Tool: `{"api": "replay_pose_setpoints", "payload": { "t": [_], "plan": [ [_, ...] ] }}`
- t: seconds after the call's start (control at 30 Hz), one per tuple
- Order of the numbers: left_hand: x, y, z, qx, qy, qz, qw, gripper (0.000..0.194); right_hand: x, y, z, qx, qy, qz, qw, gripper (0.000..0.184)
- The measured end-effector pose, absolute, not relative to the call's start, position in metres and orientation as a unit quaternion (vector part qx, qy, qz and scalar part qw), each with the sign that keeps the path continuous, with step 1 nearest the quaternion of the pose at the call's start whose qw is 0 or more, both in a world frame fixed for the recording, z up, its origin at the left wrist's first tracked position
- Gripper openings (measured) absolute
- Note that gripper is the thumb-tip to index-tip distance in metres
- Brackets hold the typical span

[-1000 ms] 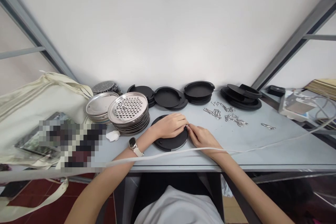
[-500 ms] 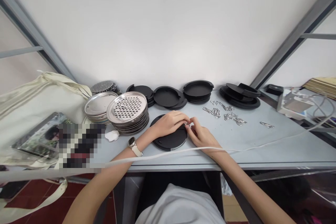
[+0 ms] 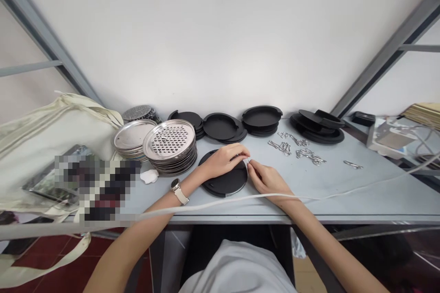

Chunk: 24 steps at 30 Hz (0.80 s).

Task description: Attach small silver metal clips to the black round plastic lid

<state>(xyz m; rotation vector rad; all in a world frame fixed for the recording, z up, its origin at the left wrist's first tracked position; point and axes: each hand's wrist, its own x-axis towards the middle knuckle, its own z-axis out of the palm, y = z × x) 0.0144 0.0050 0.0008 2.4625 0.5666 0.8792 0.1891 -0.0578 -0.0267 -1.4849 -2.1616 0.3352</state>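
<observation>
A black round plastic disc (image 3: 225, 184) with a raised rim lies flat on the table in front of me. My left hand (image 3: 225, 160) reaches over its upper part, fingers bent and thumb drawn in at the disc's right edge. Close against those fingertips, my right hand (image 3: 264, 177) pinches a small silvery metal clip (image 3: 248, 160), mostly hidden between the two hands. Several loose metal wire clips (image 3: 309, 155) lie to the right. Left of the disc stands a stack of round metal grater plates (image 3: 170, 142), with smooth-topped metal plates (image 3: 134, 135) beside it.
Black round parts stand along the wall, including stacks (image 3: 261, 119) and a tilted pile (image 3: 319, 128). A white cable (image 3: 220, 202) crosses in front of my wrists. A cream bag (image 3: 79, 123) sits at left, a white scrap (image 3: 149, 176) near the graters, a white box (image 3: 388, 139) at right.
My right fingers have shifted slightly and re-gripped at the disc's right edge. My left fingertips have curled toward them. The disc has stayed in place.
</observation>
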Motion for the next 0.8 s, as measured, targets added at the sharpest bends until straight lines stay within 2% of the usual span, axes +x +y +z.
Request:
{"api": "replay_pose_setpoints", "payload": {
  "t": [0.17,0.37,0.5,0.8],
  "plan": [
    [0.0151,0.0043,-0.0008,0.906,0.209,0.298,0.215,0.019,0.1889,-0.0566,-0.0276,-0.558,-0.793,0.110,0.217,0.036],
    [0.0123,0.0033,-0.0017,0.932,0.200,0.266,0.144,0.018,0.1877,-0.0549,-0.0279,-0.573,-0.792,0.103,0.185,0.038],
    [0.0110,0.0022,-0.0003,0.950,0.172,0.239,0.102,0.029,0.1877,-0.0546,-0.0278,-0.576,-0.790,0.107,0.182,0.039],
    [0.0126,0.0023,-0.0014,0.956,0.149,0.222,0.121,0.026,0.1925,-0.0543,-0.0285,-0.557,-0.797,0.140,0.188,0.042]
  ]
}}
